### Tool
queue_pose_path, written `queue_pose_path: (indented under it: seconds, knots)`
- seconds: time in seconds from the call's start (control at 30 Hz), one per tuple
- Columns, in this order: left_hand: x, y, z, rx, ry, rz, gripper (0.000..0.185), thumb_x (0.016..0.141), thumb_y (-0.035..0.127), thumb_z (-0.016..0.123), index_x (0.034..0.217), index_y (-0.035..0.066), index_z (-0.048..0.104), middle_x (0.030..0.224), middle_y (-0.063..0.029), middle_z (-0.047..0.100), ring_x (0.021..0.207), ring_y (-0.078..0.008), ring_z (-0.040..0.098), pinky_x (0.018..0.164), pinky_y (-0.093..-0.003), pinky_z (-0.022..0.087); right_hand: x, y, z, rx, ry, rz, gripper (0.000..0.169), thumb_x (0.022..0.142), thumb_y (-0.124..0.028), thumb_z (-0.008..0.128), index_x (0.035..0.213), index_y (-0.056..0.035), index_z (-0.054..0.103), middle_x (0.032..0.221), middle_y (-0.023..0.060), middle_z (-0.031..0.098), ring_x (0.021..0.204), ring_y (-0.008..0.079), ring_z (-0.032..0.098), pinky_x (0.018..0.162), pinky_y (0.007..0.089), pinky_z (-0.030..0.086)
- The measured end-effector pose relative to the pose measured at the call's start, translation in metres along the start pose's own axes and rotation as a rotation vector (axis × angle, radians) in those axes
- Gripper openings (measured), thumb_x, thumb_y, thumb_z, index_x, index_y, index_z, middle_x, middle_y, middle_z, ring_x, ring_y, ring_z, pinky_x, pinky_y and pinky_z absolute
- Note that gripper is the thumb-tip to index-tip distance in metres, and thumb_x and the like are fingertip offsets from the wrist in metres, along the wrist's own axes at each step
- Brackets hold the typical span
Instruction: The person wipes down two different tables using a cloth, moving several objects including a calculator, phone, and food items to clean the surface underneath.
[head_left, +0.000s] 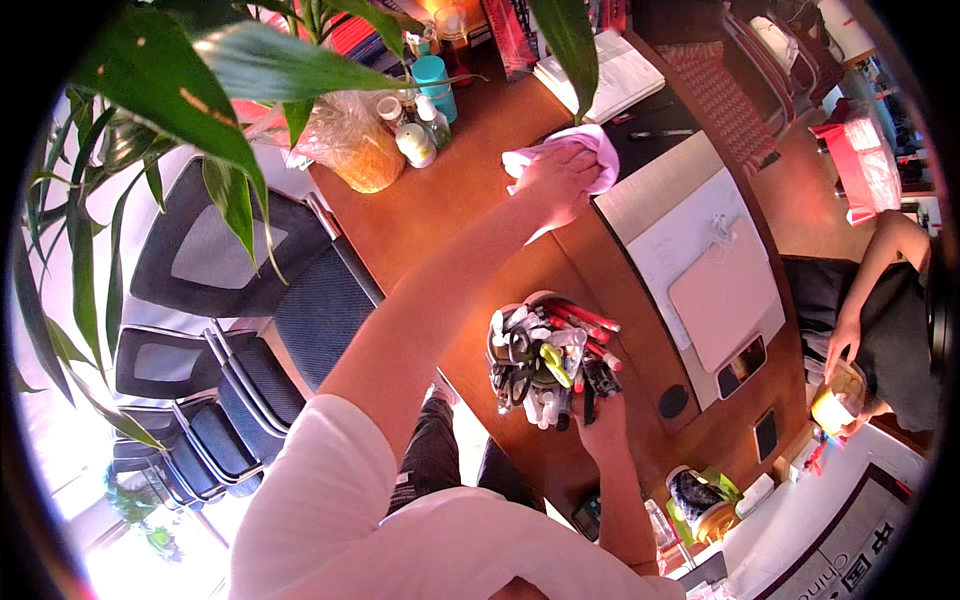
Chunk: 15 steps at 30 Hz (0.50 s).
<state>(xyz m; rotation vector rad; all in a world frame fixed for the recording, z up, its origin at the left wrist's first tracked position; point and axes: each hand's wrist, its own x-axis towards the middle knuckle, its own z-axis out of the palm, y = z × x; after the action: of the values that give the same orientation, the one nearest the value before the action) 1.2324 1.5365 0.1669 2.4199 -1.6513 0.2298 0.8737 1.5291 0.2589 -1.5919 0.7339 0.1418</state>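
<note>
My left hand (559, 180) lies on a crumpled pale pink cloth (602, 150), pressed against the wooden desk (480, 217). The cloth sits beside the dark desk mat (660, 146). Nearer my body, my right hand (602, 426) grips the side of a pen holder (546, 297); part of its grip is hidden by the contents. Crammed into the holder are red pens (581, 311), several white and black pens, black-handled scissors (519, 349) and a yellow-green tool (553, 364). Whether the holder rests on the desk or is lifted, I cannot tell.
A pink laptop (724, 296) with a coiled white cable and a phone (741, 366) lie at right. Bottles (415, 142) and a plastic-wrapped jar (367, 161) stand far left. Plant leaves (165, 90) overhang. Mesh chairs (322, 300) line the left; another person (877, 322) holds a cup.
</note>
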Motion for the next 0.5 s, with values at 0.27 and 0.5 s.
queue_pose_path:
  seconds: [0.27,0.5]
  knots:
    - [-0.001,0.011,-0.015,-0.108,-0.004,0.005,0.034,0.092,0.030,0.061,0.124,0.020,0.068,0.137,-0.0014,0.058,0.137,-0.0263,0.046,0.118,-0.0444,0.033,-0.002,-0.011,0.002,-0.225,0.065,-0.158,0.023,0.087,0.004,0.059,0.109,-0.0003,0.058,0.080,0.0070,0.061,0.071,0.0160,0.062,0.061,0.0331,0.051]
    - [-0.111,0.008,-0.053,-0.270,0.005,0.113,0.033,0.084,0.023,0.068,0.114,0.011,0.067,0.125,-0.0087,0.057,0.130,-0.0332,0.047,0.118,-0.0490,0.033,-0.007,-0.026,0.006,-0.165,0.026,0.022,0.031,0.086,0.008,0.060,0.115,-0.0009,0.055,0.081,0.0036,0.064,0.070,0.0141,0.064,0.062,0.0310,0.053]
